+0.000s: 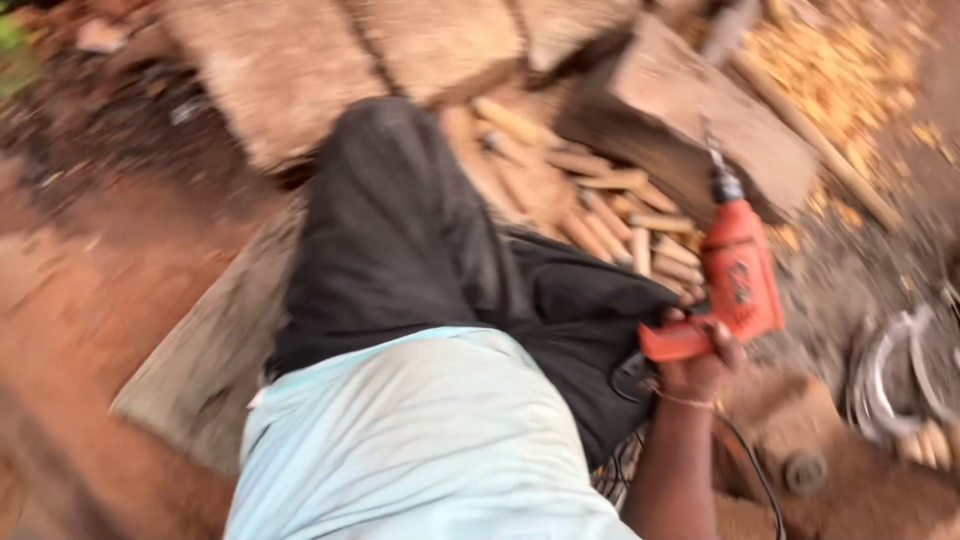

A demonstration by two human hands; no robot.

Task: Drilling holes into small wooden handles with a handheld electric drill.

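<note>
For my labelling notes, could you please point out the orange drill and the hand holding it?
orange drill (738,275), head view, on its body.
right hand (700,365), head view, on the knuckles around the grip.

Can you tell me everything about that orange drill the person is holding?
The orange plastic power drill has a dark metal chuck with a thin bit at its upper end, pointing up and away from the person. Its pistol-shaped handle is gripped by the right hand, beside the person's dark trouser leg. A thin black cord appears to trail down from the handle past the wrist. The picture is blurred, so finer details cannot be made out. It touches nothing else; wooden pegs lie behind it.
</note>
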